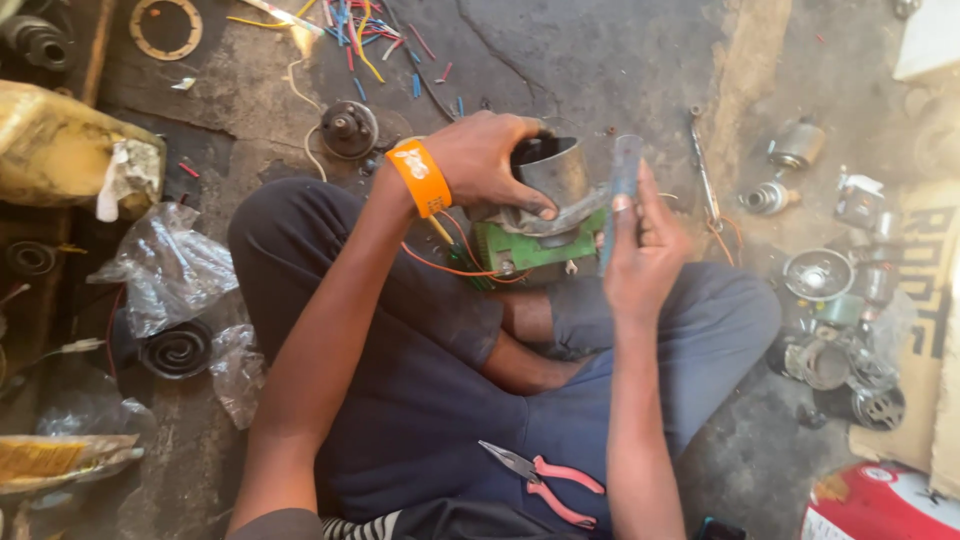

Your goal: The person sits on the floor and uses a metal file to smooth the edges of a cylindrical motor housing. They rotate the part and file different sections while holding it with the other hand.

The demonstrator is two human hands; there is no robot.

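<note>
Here, left hand clasping metal cylinder, right hand pinching clear tube beside it

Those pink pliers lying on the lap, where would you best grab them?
By the two pink handles, coming from above on the right. The pliers lie flat on the dark trousers, nose pointing left, handles slightly spread and free of other things.

Pink-handled pliers on lap, scattered motor parts nearby

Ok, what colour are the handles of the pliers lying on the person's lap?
Pink, seen in the head view: the pliers lie on the dark trousers.
</note>
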